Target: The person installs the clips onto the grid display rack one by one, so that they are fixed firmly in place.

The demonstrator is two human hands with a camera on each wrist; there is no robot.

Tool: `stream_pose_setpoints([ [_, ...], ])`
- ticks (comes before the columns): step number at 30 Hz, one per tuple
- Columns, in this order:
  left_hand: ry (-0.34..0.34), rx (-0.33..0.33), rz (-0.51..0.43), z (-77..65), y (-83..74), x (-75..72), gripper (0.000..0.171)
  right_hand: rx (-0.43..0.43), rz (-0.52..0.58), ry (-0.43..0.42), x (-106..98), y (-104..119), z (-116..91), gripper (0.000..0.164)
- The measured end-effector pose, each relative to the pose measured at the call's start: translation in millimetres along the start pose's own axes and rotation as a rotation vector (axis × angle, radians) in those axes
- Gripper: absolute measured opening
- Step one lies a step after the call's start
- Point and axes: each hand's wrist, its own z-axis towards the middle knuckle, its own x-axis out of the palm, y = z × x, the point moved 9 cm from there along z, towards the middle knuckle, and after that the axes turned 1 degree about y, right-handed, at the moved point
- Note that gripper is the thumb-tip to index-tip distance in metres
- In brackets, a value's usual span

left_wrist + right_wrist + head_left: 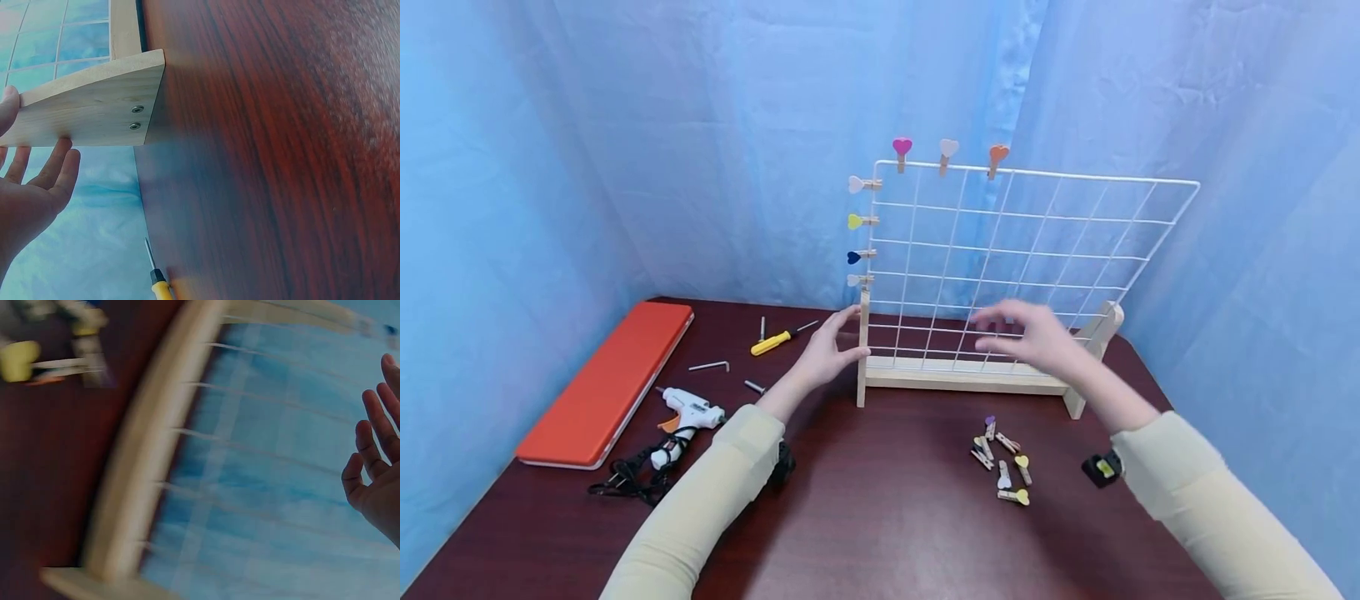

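A white wire grid (1000,248) stands in a wooden stand (962,377) on the table. My left hand (822,357) grips the stand's left upright (94,100), thumb on one edge and fingertips on the other. Blurred in the head view, my right hand (1036,337) hangs in front of the grid with bent fingers and nothing in them. Heart clothespins sit along the grid's top, pink (902,148), white (949,150) and orange (997,155). Others run down its left side, including a yellow clothespin (857,222) and a dark blue clothespin (856,257).
Several loose clothespins (1004,475) lie before the stand. To the left are a yellow screwdriver (772,342), a hex key (710,365), a white glue gun (691,410) with its black cord, and a red flat case (613,379). Blue curtains surround the table (880,517).
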Motion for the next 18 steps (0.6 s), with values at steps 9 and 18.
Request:
stream_pose_setpoints([
  [9,0.01,-0.017,-0.007,0.9,2.7,2.0,0.07,0.155,0.014,0.116,86.2,-84.3,-71.8,0.029],
  [18,0.012,-0.035,-0.013,0.7,3.7,2.0,0.071,0.314,0.046,0.24,118.4,-111.1,-96.4,0.025],
])
